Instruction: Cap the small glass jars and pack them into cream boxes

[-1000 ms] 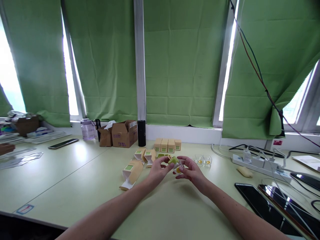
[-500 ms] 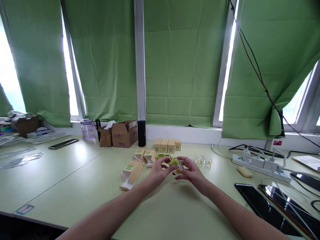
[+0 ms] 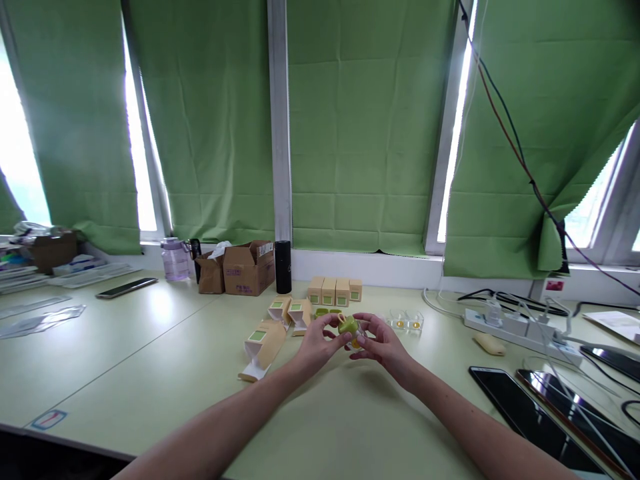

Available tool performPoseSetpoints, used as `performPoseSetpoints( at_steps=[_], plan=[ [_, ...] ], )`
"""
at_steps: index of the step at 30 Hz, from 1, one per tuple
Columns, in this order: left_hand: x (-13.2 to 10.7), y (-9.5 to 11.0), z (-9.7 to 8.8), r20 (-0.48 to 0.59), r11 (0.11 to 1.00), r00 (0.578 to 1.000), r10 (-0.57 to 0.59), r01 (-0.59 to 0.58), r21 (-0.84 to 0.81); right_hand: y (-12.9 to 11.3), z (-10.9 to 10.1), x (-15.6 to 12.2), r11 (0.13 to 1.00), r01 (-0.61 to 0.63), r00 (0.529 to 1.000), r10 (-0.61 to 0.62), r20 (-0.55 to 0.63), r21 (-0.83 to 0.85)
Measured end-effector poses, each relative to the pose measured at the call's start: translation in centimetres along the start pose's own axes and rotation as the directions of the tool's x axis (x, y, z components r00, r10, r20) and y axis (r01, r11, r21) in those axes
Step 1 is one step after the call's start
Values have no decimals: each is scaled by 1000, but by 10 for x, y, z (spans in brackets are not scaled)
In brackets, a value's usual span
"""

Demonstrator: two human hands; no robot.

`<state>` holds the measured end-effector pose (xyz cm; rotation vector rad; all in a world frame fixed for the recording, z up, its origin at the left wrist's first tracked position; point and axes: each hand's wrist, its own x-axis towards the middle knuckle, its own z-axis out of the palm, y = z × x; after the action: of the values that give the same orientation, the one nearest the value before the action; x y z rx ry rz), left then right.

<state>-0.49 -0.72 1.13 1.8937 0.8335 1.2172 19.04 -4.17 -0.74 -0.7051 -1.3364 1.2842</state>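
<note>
My left hand (image 3: 319,341) is closed on a green cap (image 3: 348,325) with a small pale loop on top. In my right hand (image 3: 383,345) the fingertips grip a small clear container (image 3: 355,342) with something yellow in it, just under the cap. Whether cap and container are fully joined I cannot tell. More green caps (image 3: 327,311) lie behind my left hand, partly hidden by it. Two similar clear containers (image 3: 407,322) with yellow inside stand to the right of my right hand. Opened kraft cartons (image 3: 267,343) lie to the left.
Closed small kraft boxes (image 3: 329,291) stand in a row behind my hands. A black bottle (image 3: 283,267), a brown cardboard box (image 3: 249,268) and a purple jug (image 3: 175,259) stand near the wall. On the right are a power strip (image 3: 520,333), cables and a dark tablet (image 3: 515,400).
The green cap has turned slightly between my fingers and looks a little more upright. Both hands stay in nearly the same place.
</note>
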Motion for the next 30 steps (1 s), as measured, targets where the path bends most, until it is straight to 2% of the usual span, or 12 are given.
performPoseSetpoints(
  at_steps=[17,25,30],
  plan=[
    [1,-5,-1,27,1000,999,-19,19,2,1,0,1,1000,6,1000,-6,0,7],
    [-3,1,-2,20,997,999,-48,49,-61,-2,0,-1,999,15,1000,-14,-14,41],
    [-3,0,-3,16,998,1000,-25,26,-55,-7,2,-1,996,15,1000,-13,-16,84]
  ],
)
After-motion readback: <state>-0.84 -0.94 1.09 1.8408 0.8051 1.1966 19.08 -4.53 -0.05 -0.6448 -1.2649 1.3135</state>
